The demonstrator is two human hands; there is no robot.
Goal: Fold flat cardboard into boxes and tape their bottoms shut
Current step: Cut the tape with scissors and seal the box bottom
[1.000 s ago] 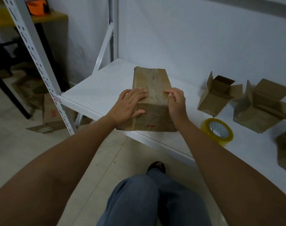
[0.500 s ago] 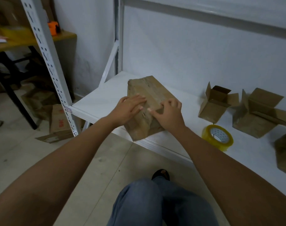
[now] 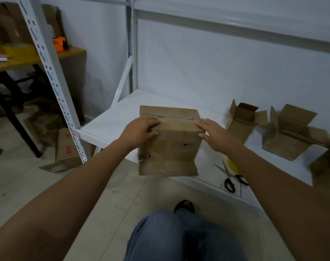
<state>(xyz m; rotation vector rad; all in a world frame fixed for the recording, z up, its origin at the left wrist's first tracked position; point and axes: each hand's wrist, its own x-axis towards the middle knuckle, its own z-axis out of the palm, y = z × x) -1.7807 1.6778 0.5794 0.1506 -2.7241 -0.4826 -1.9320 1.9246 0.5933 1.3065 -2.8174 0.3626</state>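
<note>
A brown cardboard box [image 3: 171, 146] stands tilted at the front edge of the white shelf [image 3: 111, 123], its taped face toward me and its lower flaps hanging past the edge. My left hand [image 3: 137, 131] grips its upper left edge, fingers over the top and thumb on the front face. Against the upper right corner rests my right hand [image 3: 215, 134], its fingers nearly straight. A yellow tape roll [image 3: 232, 165] shows partly behind my right forearm.
Black-handled scissors [image 3: 229, 178] lie near the shelf's front edge. Open boxes [image 3: 241, 123] [image 3: 290, 140] stand at the back right, another [image 3: 325, 166] at the right edge. A perforated upright [image 3: 53, 81] rises left, with flat cardboard [image 3: 66, 151] on the floor beyond.
The box has been turned and tipped so a broad taped face points at me. My hands shifted to its upper corners. The camera lifted, and the scissors came into view.
</note>
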